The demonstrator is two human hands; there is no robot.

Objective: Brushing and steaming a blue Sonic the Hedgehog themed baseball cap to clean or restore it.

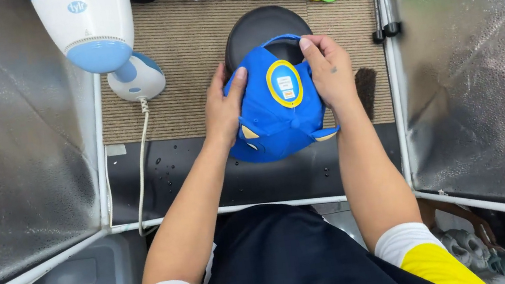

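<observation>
Blue cap [274,108] sits half-seated on the black dome form [262,29] as I watch both hands, left hand [223,103] and right hand [329,72], fingers curled closed around its sides; uneven pulling could, I judge, leave it crooked or slip it off.

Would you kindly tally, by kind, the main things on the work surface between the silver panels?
Blue cap, held by left hand and right hand: 1
Black dome form: 1
White and blue steamer: 1
Silver panels: 2
Total: 5
</observation>
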